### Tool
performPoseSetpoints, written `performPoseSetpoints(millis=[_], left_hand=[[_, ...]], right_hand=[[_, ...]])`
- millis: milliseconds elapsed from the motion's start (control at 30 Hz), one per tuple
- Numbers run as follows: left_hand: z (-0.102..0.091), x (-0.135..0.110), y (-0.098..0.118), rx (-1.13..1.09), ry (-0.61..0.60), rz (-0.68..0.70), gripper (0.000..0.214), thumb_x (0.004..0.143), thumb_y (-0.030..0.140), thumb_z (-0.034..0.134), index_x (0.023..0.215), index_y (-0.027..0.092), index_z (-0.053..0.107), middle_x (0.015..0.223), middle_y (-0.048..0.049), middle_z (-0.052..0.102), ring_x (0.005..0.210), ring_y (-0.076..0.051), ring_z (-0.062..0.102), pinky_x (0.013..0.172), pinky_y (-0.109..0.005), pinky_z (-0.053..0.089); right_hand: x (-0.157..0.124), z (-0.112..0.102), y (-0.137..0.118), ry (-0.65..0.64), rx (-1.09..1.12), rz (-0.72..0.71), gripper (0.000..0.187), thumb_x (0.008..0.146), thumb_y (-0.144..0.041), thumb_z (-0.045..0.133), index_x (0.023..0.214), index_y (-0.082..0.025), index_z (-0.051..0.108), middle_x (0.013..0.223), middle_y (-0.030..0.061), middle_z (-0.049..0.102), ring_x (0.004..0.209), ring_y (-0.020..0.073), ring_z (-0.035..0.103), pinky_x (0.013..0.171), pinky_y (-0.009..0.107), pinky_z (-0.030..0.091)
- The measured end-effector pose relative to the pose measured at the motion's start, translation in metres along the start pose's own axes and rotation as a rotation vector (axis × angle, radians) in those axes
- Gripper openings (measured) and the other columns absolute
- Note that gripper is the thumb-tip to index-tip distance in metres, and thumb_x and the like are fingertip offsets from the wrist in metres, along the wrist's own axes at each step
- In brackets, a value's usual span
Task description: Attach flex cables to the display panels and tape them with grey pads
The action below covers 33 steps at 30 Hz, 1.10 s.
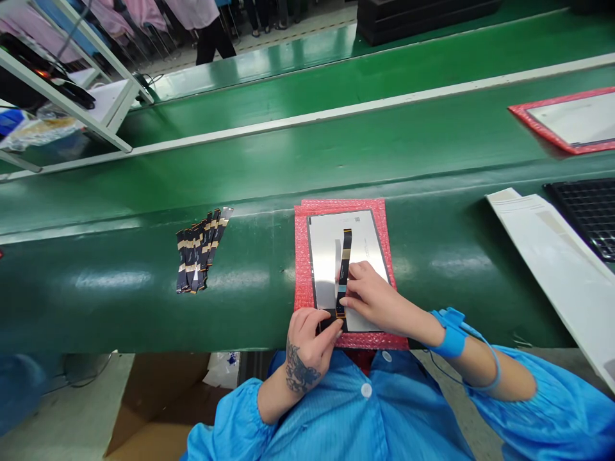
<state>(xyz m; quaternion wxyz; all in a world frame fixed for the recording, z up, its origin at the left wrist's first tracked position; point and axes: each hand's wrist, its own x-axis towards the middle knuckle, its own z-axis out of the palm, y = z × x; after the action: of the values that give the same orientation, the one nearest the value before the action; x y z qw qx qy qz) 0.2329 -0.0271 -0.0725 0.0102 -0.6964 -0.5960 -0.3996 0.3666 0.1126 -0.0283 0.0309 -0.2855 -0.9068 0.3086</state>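
The left hand [310, 342] pinches the near end of a dark flex strip [346, 246] between thumb and fingertips, right at the near edge of a pale panel [323, 256]; the right hand [372, 296], with a blue wrist strap [449, 338] behind it, lays bent fingers on the strip's middle, though whether it grips or only presses cannot be told; the strip runs straight up the panel's centre, its far end short of the far edge; the panel lies on a red bubble-wrap sheet [302, 269] that shows as a border all round and reaches the near edge of the green surface [120, 282]; to the left, well apart, a fanned bundle of strips [199, 256] lies with bare green on both sides; to the right, a white board [552, 262] angles over the near edge, with a black tray [586, 214] just beyond it; farther back a second red-edged panel [571, 118] sits at the right border.
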Motion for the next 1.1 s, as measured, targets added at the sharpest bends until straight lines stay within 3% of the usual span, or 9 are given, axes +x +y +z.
performPoseSetpoints(millis=[1100], left_hand=[[-0.0016,0.0017,0.0001,0.019,-0.02,-0.004,0.017,0.085,0.016,0.056,0.093,0.02,0.071,0.086,-0.0065,0.064,0.084,-0.017,0.056,0.073,-0.032,0.051]], right_hand=[[-0.0036,0.0037,0.0,0.025,0.048,-0.002,0.016,0.083,-0.015,0.061,0.067,-0.016,0.061,0.082,0.0064,0.05,0.087,0.0223,0.044,0.073,0.036,0.042]])
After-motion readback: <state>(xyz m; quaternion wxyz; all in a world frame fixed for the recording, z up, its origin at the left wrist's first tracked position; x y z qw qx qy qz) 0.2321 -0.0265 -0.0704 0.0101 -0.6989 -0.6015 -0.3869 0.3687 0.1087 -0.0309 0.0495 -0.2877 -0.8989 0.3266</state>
